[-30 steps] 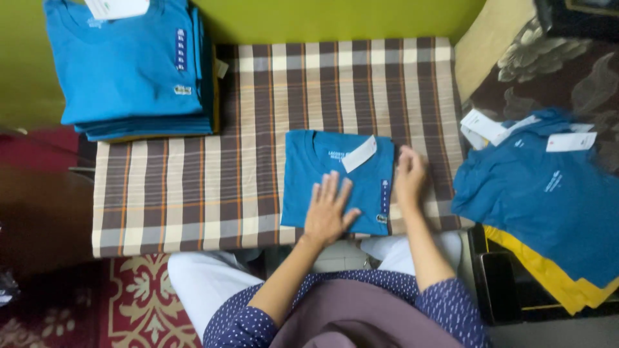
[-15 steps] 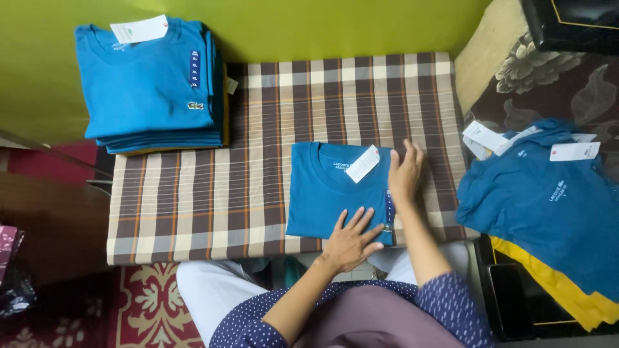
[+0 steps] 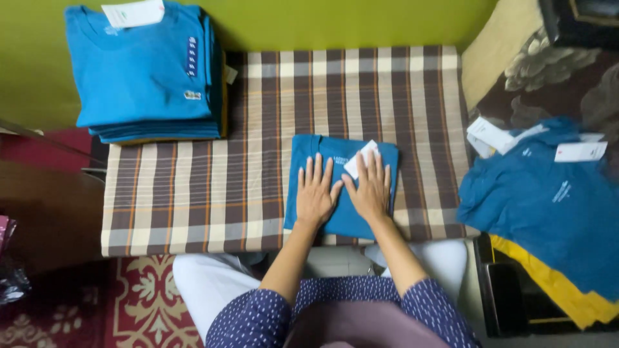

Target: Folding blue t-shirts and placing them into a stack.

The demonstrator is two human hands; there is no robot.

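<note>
Left hand [image 3: 315, 193] and right hand [image 3: 371, 189] lie open, palms flat, side by side on the folded blue shirt [image 3: 340, 185] (white tag [image 3: 360, 159] just above the right fingertips). The shirt sits directly beneath both, centre-right on the checked cloth [image 3: 193, 193], long axis up-frame.

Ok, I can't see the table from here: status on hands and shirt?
Left hand and right hand flat on folded blue shirt, side by side. Shirt on checked cloth. White tag by right fingers. Nothing in the way.
</note>
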